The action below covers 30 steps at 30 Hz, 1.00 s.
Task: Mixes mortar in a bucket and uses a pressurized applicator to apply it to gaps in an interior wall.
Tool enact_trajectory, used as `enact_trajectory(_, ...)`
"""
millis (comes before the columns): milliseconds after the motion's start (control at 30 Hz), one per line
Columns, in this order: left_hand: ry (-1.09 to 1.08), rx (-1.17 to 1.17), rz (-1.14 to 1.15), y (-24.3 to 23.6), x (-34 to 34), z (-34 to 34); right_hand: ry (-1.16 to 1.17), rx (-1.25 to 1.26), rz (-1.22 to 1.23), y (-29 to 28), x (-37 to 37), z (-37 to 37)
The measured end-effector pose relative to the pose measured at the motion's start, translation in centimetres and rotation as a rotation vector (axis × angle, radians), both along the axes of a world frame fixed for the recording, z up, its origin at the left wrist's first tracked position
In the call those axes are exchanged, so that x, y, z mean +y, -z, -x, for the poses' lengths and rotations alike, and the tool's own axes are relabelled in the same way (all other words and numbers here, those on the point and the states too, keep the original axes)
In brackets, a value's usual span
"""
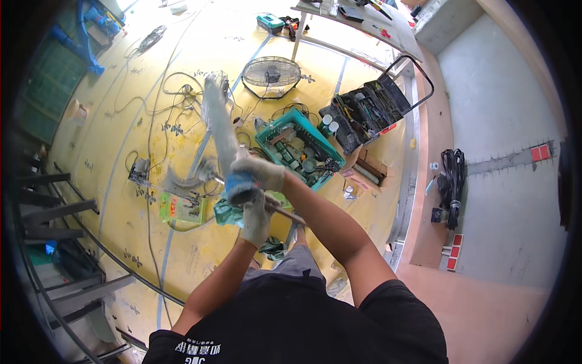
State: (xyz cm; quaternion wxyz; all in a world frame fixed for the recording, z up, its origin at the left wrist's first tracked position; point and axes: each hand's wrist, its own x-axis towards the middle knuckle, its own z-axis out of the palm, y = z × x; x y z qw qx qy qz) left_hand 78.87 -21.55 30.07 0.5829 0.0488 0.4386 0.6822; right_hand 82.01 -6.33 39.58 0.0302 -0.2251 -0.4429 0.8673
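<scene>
My right hand (pixel 257 173), in a pale work glove, is closed on top of a blue round-ended object (pixel 242 189); its kind is unclear. Just below, my gloved left hand (pixel 257 219) is closed against the underside of that object. A thin brownish stick (pixel 285 212) juts out to the right beside the left hand. Beyond my right hand a long pale grey strip (pixel 219 121) points up and away, smeared by motion; whether it joins the blue object is hidden. A blurred grey curved piece (pixel 185 180) with a metal rod is left of it.
A teal crate (pixel 330 148) of tools and bottles stands ahead right, beside an open black toolbox (pixel 373 109) and a cardboard box (pixel 367 171). A floor fan (pixel 271 71) is farther off. Cables (pixel 151 109) cross the yellow floor covering; metal steps (pixel 66 212) rise at left.
</scene>
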Motion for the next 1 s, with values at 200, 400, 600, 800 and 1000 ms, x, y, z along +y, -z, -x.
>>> enact_trajectory(200, 0.146, -0.349, 0.043, -1.6, -7.7, -0.6, -0.168, -0.179, 0.429, 5.3, -4.1, 0.4)
enact_trajectory(400, 0.215, -0.54, 0.118, -4.5, -9.2, -0.7, -0.272, -0.211, 0.281, 8.6, -6.9, 0.4)
enact_trajectory(600, 0.853, 0.187, 0.52, 2.1, -16.3, 9.5, -0.367, -0.34, 0.337, 8.7, -7.5, -3.9)
enact_trajectory(800, 0.094, -0.021, 0.217, 5.5, -6.3, 10.1, -0.457, -0.446, 0.285, 5.9, -9.7, -5.9)
enact_trajectory(1000, 0.281, -0.412, 0.227, 2.7, -2.5, 8.9, -0.405, -0.429, 0.209, 4.6, -9.4, -8.8)
